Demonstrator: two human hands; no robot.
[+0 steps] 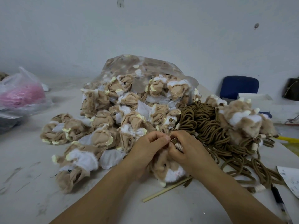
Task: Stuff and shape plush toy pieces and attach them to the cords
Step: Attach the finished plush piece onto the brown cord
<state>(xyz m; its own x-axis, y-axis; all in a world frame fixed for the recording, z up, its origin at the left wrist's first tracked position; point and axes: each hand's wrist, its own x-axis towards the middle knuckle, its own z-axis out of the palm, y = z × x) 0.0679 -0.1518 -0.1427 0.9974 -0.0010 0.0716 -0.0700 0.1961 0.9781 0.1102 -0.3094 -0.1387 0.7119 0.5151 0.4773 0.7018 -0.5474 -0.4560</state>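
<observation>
While the plush toy piece (168, 172) lies lower centre under both palms, left hand (148, 148) and right hand (187, 153) pinch the cord end (177, 145) just above it, curled fingertips meeting; right hand nearer.

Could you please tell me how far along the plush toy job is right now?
Early on. Done: a small heap of furry toys on cords, at the right. In hand: the left hand and right hand pinch a cord end above one furry toy. Remaining: the big pile of inside-out pieces and the cord bundle.
</observation>
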